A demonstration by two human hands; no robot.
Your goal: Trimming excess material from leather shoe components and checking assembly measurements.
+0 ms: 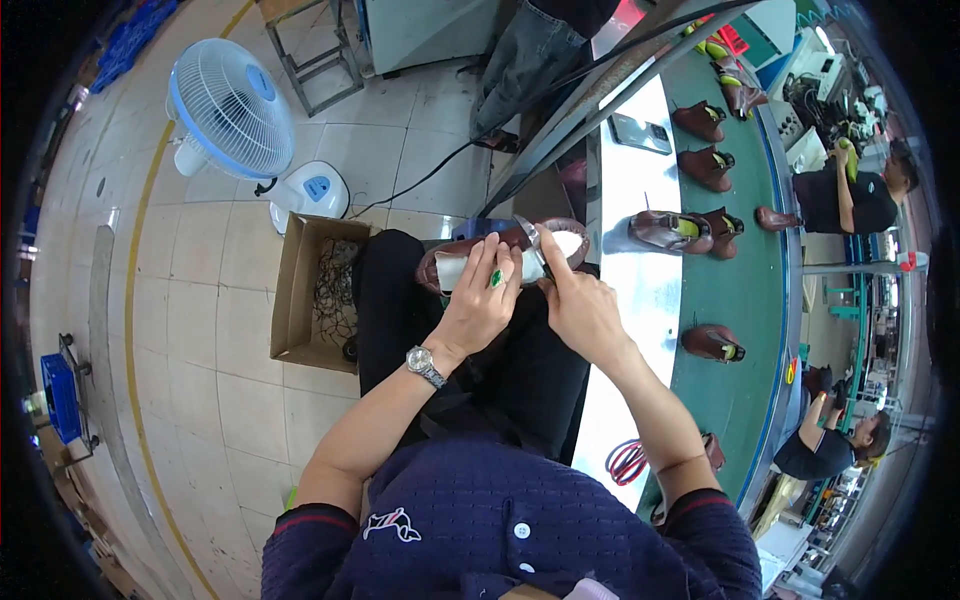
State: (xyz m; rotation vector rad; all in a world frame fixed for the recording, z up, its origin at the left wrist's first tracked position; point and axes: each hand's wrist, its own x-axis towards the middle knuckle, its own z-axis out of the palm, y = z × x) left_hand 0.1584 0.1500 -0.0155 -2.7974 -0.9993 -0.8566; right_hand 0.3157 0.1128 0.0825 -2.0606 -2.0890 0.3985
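Floor (240, 330) flanks nine o'clock, bench (632, 340) edge three; shoe (513, 237) lies nine-to-three, left hand (475, 310) flat atop, right hand (585, 308) gripping tool (527, 232).

Shoe (513, 238) partly hidden by fingers (478, 268); standing person (532, 60) cropped above.

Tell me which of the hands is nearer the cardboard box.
The left hand. It rests on the shoe, to the right of the cardboard box; the right hand is farther right, beyond the left one.

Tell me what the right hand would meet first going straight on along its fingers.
Most likely the brown shoe, right at the right hand's fingertips; exact contact is hard to judge from above.
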